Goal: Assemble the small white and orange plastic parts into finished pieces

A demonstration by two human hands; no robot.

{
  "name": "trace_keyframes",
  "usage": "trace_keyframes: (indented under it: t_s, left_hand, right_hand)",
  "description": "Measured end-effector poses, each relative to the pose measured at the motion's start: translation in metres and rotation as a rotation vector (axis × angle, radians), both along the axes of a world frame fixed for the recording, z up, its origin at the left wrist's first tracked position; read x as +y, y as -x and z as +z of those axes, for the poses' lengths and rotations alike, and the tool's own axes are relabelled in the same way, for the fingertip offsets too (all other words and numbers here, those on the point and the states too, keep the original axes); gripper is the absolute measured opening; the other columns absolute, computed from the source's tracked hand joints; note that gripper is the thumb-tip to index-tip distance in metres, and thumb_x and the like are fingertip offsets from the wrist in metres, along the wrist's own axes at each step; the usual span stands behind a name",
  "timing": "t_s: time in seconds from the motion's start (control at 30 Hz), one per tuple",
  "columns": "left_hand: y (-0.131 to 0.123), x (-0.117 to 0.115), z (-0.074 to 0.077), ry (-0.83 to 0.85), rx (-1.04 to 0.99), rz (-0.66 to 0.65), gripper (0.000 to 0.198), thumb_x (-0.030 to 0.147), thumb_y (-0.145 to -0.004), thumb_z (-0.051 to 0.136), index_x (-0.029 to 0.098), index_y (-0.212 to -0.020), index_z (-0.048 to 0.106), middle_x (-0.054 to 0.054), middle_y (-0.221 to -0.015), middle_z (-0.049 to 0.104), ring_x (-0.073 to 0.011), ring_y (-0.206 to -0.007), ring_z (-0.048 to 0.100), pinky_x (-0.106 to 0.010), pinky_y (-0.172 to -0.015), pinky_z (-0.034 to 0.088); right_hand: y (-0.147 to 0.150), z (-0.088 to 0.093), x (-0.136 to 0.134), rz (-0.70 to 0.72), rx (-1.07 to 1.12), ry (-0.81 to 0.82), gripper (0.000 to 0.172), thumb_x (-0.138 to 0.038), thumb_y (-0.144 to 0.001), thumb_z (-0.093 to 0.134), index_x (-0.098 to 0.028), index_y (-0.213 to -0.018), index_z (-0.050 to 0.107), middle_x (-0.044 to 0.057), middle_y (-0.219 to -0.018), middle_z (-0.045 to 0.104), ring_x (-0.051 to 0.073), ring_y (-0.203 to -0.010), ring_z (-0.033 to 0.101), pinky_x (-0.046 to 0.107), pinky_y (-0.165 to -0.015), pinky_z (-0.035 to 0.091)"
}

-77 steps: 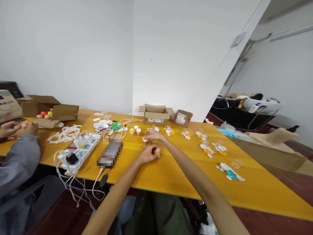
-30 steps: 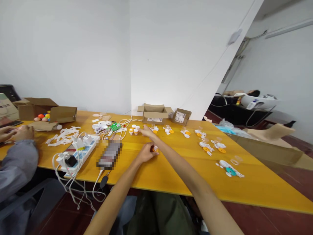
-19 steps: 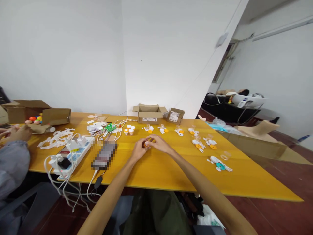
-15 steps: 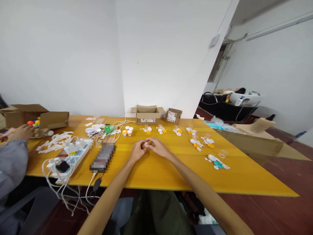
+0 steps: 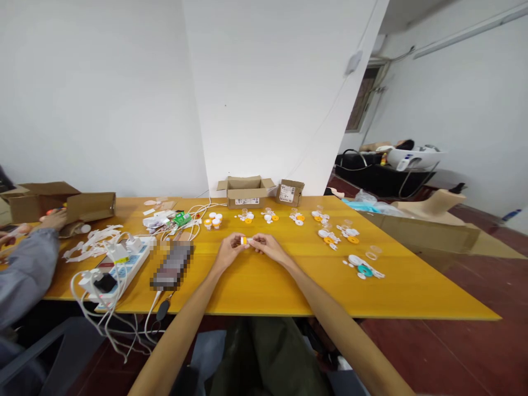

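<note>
Over the middle of the yellow table (image 5: 264, 286), my left hand (image 5: 229, 253) and my right hand (image 5: 265, 246) meet around a small orange and white part (image 5: 244, 240). Both hands pinch it between fingertips, just above the tabletop. Behind the hands lie small groups of white and orange plastic pieces (image 5: 270, 218), with two or three small orange-and-white cups (image 5: 212, 220) to the left. More pieces, one teal (image 5: 364, 270), lie to the right.
A white power strip (image 5: 119, 264) with tangled cables and a phone (image 5: 172, 267) sit to my left. Two open cardboard boxes (image 5: 246, 191) stand at the wall. Another person's sleeve (image 5: 22, 269) and hands work at the far left beside a box (image 5: 61, 201) of coloured balls.
My right hand reached out to the pieces at the back, then came back to the left hand. Both hands now hold the small part together. The camera view has shifted right and pulled back.
</note>
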State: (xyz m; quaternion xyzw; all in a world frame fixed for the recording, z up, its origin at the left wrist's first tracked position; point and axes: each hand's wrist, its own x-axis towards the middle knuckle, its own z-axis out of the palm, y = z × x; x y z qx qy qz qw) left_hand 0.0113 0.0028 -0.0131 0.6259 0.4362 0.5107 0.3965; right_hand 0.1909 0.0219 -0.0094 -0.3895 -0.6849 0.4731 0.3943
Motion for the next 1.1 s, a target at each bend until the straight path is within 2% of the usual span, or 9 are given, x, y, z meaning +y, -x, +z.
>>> trace_keyframes:
  t_s: [0.37,0.53,0.6,0.7,0.87,1.1]
  left_hand:
    - [0.0013,-0.003,0.0023,0.034,-0.037,-0.056,0.044,0.042,-0.063,0.082,0.017,-0.096,0.069,-0.006,-0.088,0.075,-0.0206,-0.084,0.07,-0.034,-0.082,0.055]
    - [0.0027,-0.0041,0.0042,0.033,-0.028,-0.035,0.047,0.049,-0.07,0.076,0.018,-0.105,0.07,-0.008,-0.099,0.075,-0.0224,-0.091,0.071,-0.034,-0.083,0.055]
    - [0.0032,-0.0033,0.0039,0.029,-0.042,-0.004,0.047,0.052,-0.073,0.073,0.018,-0.105,0.07,-0.009,-0.101,0.075,-0.0216,-0.087,0.071,-0.033,-0.08,0.056]
    - [0.0034,-0.0012,0.0022,0.046,-0.064,-0.003,0.046,0.055,-0.074,0.071,0.017,-0.099,0.071,-0.009,-0.094,0.075,-0.0203,-0.077,0.071,-0.033,-0.074,0.057]
    - [0.0035,-0.0005,0.0016,0.055,-0.092,-0.027,0.04,0.05,-0.07,0.076,0.017,-0.092,0.073,-0.008,-0.093,0.076,-0.0216,-0.082,0.071,-0.034,-0.077,0.057]
    - [0.0039,-0.0043,0.0045,0.027,-0.077,-0.026,0.037,0.041,-0.068,0.078,0.019,-0.097,0.073,-0.008,-0.098,0.076,-0.0233,-0.093,0.07,-0.037,-0.088,0.054]
  right_hand:
    - [0.0013,0.0054,-0.0059,0.0,-0.031,-0.005,0.037,-0.056,-0.076,0.065,-0.018,-0.072,0.064,-0.002,-0.06,0.062,0.01,-0.049,0.053,0.02,-0.045,0.039]
    - [0.0011,0.0028,-0.0037,-0.023,0.019,0.033,0.034,-0.053,-0.075,0.067,-0.019,-0.079,0.064,-0.003,-0.06,0.06,0.011,-0.05,0.054,0.02,-0.044,0.04]
    - [0.0013,0.0015,-0.0037,-0.041,0.059,0.031,0.034,-0.053,-0.073,0.068,-0.019,-0.08,0.064,-0.001,-0.066,0.063,0.012,-0.054,0.057,0.02,-0.044,0.041]
    - [0.0019,0.0007,-0.0053,-0.054,0.089,0.033,0.035,-0.053,-0.071,0.07,-0.02,-0.081,0.063,-0.001,-0.069,0.065,0.012,-0.056,0.058,0.02,-0.045,0.042]
    - [0.0027,0.002,-0.0076,-0.061,0.076,0.051,0.034,-0.053,-0.071,0.07,-0.02,-0.079,0.063,-0.002,-0.064,0.062,0.011,-0.053,0.056,0.02,-0.044,0.042]
    - [0.0036,0.0032,-0.0076,-0.059,0.092,0.079,0.034,-0.052,-0.072,0.07,-0.019,-0.073,0.063,-0.001,-0.063,0.064,0.011,-0.051,0.055,0.021,-0.044,0.042]
